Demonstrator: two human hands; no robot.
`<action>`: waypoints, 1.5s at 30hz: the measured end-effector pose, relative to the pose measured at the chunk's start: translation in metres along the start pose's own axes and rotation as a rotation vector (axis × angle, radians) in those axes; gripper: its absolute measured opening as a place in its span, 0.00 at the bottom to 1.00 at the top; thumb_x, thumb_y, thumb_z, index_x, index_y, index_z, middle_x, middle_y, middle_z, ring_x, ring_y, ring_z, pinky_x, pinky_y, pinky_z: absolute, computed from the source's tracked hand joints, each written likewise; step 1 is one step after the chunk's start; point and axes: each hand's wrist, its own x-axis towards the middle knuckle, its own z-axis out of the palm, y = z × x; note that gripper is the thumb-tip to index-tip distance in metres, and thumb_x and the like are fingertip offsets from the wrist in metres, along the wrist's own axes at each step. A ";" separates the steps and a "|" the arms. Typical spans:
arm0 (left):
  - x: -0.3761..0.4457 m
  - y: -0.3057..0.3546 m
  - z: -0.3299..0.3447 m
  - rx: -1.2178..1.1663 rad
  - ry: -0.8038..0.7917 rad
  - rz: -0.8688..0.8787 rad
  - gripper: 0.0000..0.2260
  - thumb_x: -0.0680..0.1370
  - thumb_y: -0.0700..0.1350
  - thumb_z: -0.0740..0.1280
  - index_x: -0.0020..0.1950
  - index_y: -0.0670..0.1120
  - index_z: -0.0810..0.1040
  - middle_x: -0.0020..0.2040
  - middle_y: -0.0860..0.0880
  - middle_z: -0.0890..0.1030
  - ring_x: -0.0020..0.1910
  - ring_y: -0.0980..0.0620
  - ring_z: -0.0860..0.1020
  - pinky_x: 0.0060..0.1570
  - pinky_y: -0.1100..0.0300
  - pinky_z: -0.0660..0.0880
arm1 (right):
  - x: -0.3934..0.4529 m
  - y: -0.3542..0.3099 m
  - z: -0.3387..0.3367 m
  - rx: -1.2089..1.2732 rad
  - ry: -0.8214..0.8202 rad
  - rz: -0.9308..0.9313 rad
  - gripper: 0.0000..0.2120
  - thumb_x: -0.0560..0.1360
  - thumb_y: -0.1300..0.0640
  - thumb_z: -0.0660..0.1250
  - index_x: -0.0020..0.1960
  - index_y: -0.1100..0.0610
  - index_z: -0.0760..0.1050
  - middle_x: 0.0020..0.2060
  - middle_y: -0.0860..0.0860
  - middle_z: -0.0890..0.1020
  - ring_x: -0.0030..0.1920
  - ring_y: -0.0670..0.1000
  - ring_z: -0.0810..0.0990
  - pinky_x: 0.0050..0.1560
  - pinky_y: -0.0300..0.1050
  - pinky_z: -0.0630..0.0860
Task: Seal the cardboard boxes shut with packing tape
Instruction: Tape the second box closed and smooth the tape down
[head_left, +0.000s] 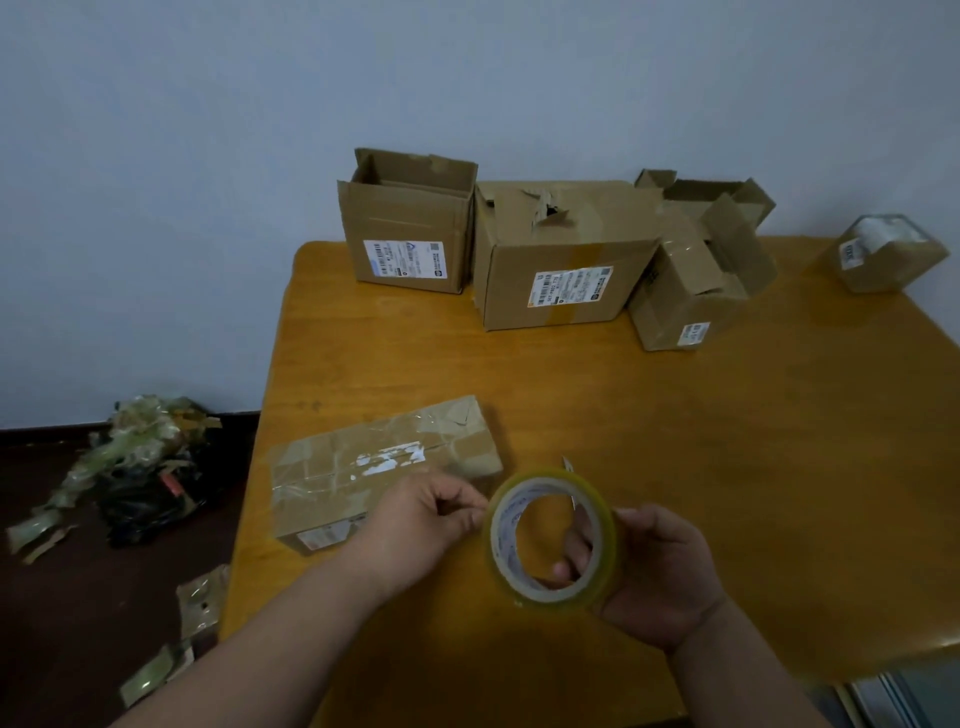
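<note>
Head view: gripping a roll of packing tape (551, 538) upright above the wooden counter (727, 441) with the right hand (660, 571), fingers curled through the core. Pinching at the roll's left edge with the left hand (423, 525), thumb and fingertips closed together there. Lying just behind the left hand, a flat cardboard box (384, 467), already streaked with clear tape. Standing along the far edge, well apart from the hands: an open-topped box (410, 223), a torn box (561, 254), a crumpled box (696, 270) and a small clear-wrapped package (883, 254). Littering the dark floor (78, 597) at left, a heap of used tape scraps (140, 467).
</note>
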 end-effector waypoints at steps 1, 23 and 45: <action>-0.002 -0.002 -0.004 0.012 -0.016 -0.012 0.12 0.77 0.40 0.71 0.39 0.56 0.85 0.42 0.54 0.84 0.43 0.58 0.80 0.46 0.62 0.76 | 0.003 0.002 0.000 0.002 -0.022 0.028 0.20 0.80 0.55 0.51 0.54 0.68 0.76 0.49 0.64 0.80 0.55 0.64 0.77 0.66 0.60 0.65; -0.035 -0.027 -0.033 -0.931 -0.327 -0.767 0.28 0.76 0.64 0.60 0.53 0.41 0.82 0.42 0.43 0.84 0.40 0.47 0.84 0.35 0.54 0.81 | 0.053 0.004 0.044 -0.092 -0.231 0.197 0.15 0.79 0.54 0.59 0.49 0.66 0.77 0.36 0.57 0.78 0.38 0.57 0.78 0.61 0.58 0.67; -0.049 -0.031 -0.132 -0.459 0.278 -0.500 0.06 0.81 0.36 0.62 0.45 0.40 0.75 0.38 0.40 0.81 0.35 0.48 0.81 0.34 0.55 0.79 | 0.098 -0.014 0.084 -1.495 0.004 0.617 0.19 0.76 0.42 0.68 0.56 0.57 0.79 0.48 0.55 0.84 0.46 0.55 0.85 0.48 0.45 0.79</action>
